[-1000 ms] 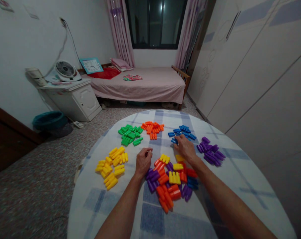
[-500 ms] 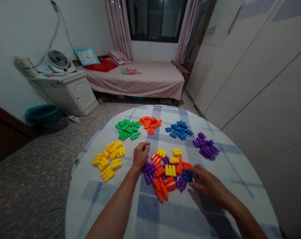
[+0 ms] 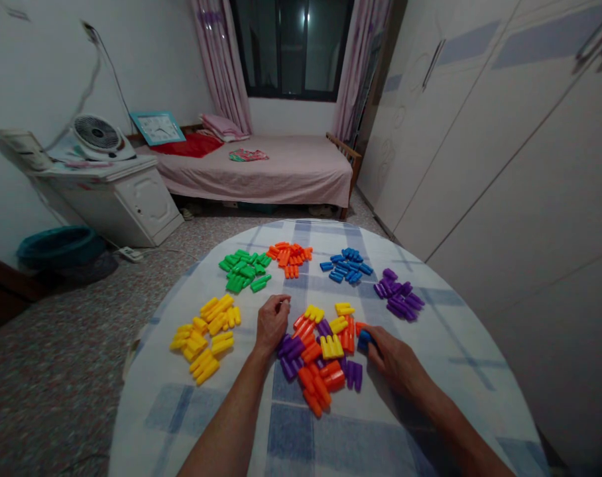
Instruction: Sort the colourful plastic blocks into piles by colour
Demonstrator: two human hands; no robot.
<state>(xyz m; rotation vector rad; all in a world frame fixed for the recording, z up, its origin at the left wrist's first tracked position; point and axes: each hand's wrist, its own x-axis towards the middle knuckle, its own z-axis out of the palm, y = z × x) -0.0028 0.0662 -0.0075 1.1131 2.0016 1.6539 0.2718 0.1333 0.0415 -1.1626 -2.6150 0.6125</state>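
Note:
In the middle of the table lies a mixed pile of plastic blocks, each like short tubes joined side by side: orange blocks (image 3: 315, 383), yellow blocks (image 3: 331, 346) and purple blocks (image 3: 291, 354). My right hand (image 3: 393, 354) is at the pile's right side, its thumb and fingers closed on a blue block (image 3: 364, 341). A purple block (image 3: 354, 375) lies just left of and below that hand. My left hand (image 3: 272, 323) rests at the pile's left edge with its fingers curled together; what they hold, if anything, is hidden.
Single-colour piles ring the mixed one: yellow (image 3: 196, 344), green (image 3: 244, 270), orange (image 3: 290, 257), blue (image 3: 348, 266) and purple (image 3: 399, 295). A checked cloth (image 3: 291, 430) covers the round table. Beyond stand a bed (image 3: 281, 169), a cabinet (image 3: 146, 205) and a wardrobe (image 3: 504, 165).
My right hand has closed round the blue block and drawn it slightly away from the neighbouring purple block. The left hand keeps its place by the pile. The whole view has shifted.

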